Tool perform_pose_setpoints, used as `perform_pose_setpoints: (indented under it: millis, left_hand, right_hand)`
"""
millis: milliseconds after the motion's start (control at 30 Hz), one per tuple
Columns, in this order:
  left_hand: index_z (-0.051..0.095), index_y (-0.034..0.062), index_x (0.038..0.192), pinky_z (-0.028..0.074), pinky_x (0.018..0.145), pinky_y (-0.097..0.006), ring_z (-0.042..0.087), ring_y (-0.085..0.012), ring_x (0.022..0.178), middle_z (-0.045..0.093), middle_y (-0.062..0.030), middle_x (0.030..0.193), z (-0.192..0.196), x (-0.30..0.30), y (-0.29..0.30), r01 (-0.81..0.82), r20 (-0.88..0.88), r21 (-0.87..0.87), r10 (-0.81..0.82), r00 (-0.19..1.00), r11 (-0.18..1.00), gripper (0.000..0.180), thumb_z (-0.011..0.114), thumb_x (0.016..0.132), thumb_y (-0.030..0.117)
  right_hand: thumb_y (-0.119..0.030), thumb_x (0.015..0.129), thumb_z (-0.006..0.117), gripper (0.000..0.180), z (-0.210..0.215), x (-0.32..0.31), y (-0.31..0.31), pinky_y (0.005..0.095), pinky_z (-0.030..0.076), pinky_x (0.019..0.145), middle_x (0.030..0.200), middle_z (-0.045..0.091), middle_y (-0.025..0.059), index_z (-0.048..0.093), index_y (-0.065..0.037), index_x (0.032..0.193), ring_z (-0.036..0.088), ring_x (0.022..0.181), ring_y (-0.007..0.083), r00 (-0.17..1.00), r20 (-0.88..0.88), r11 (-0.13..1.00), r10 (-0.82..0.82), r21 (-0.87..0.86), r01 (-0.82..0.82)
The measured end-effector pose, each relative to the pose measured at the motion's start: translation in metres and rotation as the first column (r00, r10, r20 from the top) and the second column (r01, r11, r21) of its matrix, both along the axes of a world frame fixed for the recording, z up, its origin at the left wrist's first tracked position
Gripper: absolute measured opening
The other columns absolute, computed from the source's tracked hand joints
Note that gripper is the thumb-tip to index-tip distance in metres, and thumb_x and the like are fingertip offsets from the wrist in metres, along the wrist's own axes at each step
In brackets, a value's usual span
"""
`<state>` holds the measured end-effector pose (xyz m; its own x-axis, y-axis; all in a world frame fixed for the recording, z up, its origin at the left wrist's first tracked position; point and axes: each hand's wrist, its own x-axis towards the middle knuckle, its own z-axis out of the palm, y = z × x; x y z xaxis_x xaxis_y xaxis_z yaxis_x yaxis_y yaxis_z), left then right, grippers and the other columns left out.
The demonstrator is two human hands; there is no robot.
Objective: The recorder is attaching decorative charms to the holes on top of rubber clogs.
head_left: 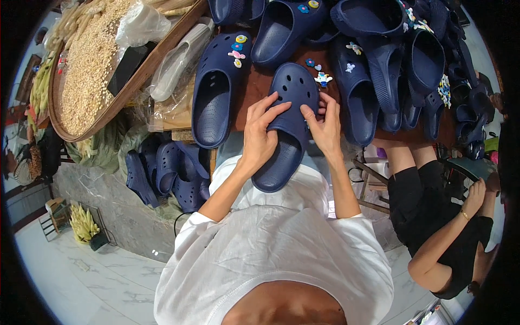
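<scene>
A navy blue foam clog point(293, 122) lies between my hands, its round-holed toe pointing away from me and its heel over my lap. My left hand point(261, 132) grips its left side, fingers on the upper. From the right, my right hand point(325, 122) holds it, thumb on the upper and fingers along the edge. No charms show on this clog. Just past its toe, small charms point(323, 79) in white, blue and yellow lie on the brown tabletop point(338, 92). Left of it rests another navy clog point(212, 116) with colourful charms on its upper.
More navy clogs point(362, 111) crowd the table's right and far side. A woven tray point(81, 127) of pale grains, carrying a black phone point(128, 67), stands at left. Several clogs point(173, 170) are heaped below the table's left edge. A person in black point(433, 222) sits at right.
</scene>
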<state>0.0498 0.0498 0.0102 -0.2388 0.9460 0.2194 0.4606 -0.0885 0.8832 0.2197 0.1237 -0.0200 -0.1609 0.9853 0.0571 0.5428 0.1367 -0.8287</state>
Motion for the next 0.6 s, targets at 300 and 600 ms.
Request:
perform_pose_setpoints:
  millis: [300, 600]
  left_hand:
    - [0.071, 0.0105, 0.116, 0.036, 0.11, -0.041, 0.05, -0.0348, 0.127, 0.057, -0.0159, 0.136, -0.001, 0.005, -0.005, -0.044, 0.009, -0.001, 0.044, 0.999, 0.999, 0.065, 0.042, 0.065, -0.016]
    - [0.072, 0.0102, 0.115, 0.037, 0.109, -0.04, 0.05, -0.0341, 0.126, 0.058, -0.0152, 0.136, -0.002, 0.013, -0.008, -0.111, 0.014, 0.005, 0.111, 0.994, 0.994, 0.066, 0.042, 0.063, -0.018]
  right_hand:
    - [-0.035, 0.098, 0.056, 0.053, 0.014, 0.001, -0.007, 0.0426, 0.05, 0.079, 0.106, 0.054, 0.021, 0.049, 0.003, 0.133, 0.06, 0.092, 0.0334, 0.977, 0.205, 0.998, 0.058, 0.005, -0.06]
    - [-0.014, 0.096, 0.055, 0.018, 0.031, -0.011, -0.014, 0.0476, 0.049, 0.076, 0.094, 0.059, 0.0203, 0.058, 0.003, 0.103, 0.062, 0.086, 0.0404, 0.961, 0.275, 0.973, -0.023, 0.227, -0.042]
